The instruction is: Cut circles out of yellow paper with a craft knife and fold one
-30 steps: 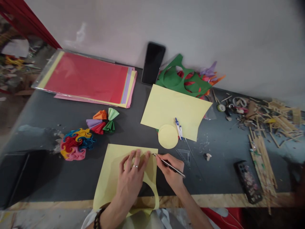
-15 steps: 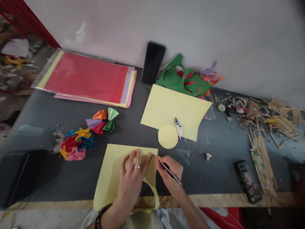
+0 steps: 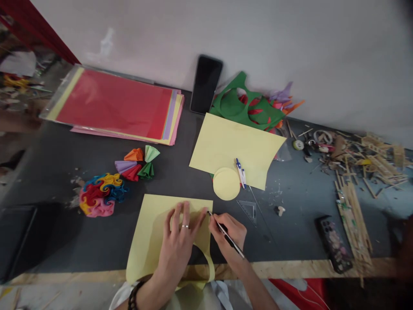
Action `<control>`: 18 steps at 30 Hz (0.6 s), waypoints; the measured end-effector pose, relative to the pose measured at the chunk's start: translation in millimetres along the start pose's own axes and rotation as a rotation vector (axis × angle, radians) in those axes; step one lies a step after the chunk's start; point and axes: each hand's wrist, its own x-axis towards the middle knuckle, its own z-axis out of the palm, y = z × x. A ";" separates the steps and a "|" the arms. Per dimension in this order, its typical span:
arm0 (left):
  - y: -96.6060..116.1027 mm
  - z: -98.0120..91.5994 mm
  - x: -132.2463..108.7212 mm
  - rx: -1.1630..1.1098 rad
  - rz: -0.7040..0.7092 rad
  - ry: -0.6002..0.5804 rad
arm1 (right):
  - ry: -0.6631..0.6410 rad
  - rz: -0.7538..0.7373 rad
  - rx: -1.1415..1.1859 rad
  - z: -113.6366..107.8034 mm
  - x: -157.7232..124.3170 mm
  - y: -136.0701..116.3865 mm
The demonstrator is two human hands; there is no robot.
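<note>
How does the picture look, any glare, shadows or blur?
Head view: pale sheen on the plastic over the red paper; soft shadows on the yellow sheet beside the left hand. Also in the head view: another person's forearm at the left edge looks blurred; the top right corner darkens.

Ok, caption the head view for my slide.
Left hand resting on yellow paper, right hand holding a slim pen-like tool.

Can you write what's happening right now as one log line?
left hand: spread on yellow sheet | right hand: gripping pen-like tool, tip near sheet's right edge | nearby: clear set square
</note>
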 end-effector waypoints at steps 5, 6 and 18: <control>1.1 -2.7 1.1 -0.007 0.005 0.005 | 0.007 0.011 -0.044 1.5 -4.1 -2.7; 1.0 -2.9 1.3 -0.001 0.010 0.004 | 0.006 0.012 -0.047 1.9 -4.9 -2.3; -0.3 -1.9 2.0 -0.036 -0.011 -0.010 | 0.022 0.009 -0.111 3.1 -13.7 -3.3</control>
